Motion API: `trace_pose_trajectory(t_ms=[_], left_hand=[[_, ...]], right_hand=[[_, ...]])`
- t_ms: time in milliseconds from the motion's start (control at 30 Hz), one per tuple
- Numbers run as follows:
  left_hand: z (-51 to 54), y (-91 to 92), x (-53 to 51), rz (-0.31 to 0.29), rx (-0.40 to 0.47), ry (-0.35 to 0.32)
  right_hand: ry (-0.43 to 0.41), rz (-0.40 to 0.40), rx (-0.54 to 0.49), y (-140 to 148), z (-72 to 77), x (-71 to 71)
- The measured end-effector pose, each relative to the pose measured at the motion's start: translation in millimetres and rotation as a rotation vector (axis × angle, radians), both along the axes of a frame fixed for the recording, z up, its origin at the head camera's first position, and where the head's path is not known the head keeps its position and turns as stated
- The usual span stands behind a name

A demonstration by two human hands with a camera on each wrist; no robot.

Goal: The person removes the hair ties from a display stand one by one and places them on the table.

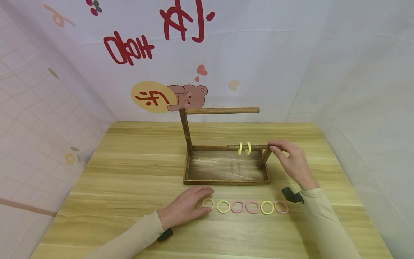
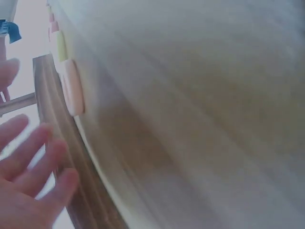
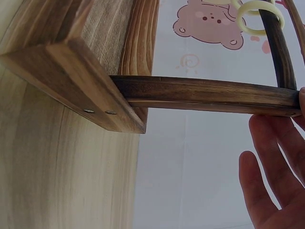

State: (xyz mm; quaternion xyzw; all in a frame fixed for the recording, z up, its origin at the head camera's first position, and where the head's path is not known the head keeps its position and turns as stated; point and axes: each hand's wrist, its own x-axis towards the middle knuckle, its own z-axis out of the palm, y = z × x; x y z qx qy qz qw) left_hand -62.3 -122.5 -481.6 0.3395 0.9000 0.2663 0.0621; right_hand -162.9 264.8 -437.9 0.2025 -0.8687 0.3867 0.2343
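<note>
A dark wooden rack (image 1: 226, 182) has a tray-like base, a tall left post with an upper bar (image 1: 223, 110), and a shorter right post (image 1: 265, 158) with a lower bar. Two pale yellow rings (image 1: 240, 149) hang on that lower bar. My right hand (image 1: 294, 162) pinches the rack's corner where the right post meets the bar. In front of the rack, my left hand (image 1: 184, 207) hovers by a peach ring (image 2: 72, 88), the leftmost in a row. Its fingers are spread, and the left wrist view shows them apart from the ring.
Right of the peach ring, the row on the wood-grain table (image 1: 136, 172) continues with yellow rings (image 1: 224, 201) and pink rings (image 1: 237, 212). A white printed cloth (image 1: 258, 64) hangs behind the table, with cloth at both sides too.
</note>
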Motion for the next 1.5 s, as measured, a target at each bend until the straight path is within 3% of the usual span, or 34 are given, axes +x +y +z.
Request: trace_pose_trajectory(t_ms=[200, 433, 633, 1033, 1500], left_hand=[[10.5, -0.4, -2.2, 0.027, 0.15, 0.023], [19.8, -4.3, -6.7, 0.066, 0.197, 0.074], [28.1, -4.7, -12.2, 0.086, 0.285, 0.084], [39.5, 12.6, -22.9, 0.106, 0.433, 0.1], [55.6, 41.3, -38.6, 0.169, 0.63, 0.016]], right_hand=[[-0.006, -0.007, 0.016, 2, -1.2, -0.3], [-0.016, -0.015, 0.019, 2, -1.0, 0.9], [-0.013, -0.011, 0.015, 3, -1.3, 0.8], [-0.014, -0.008, 0.014, 3, 0.0, 1.1], [-0.006, -0.012, 0.011, 1, -0.8, 0.3]])
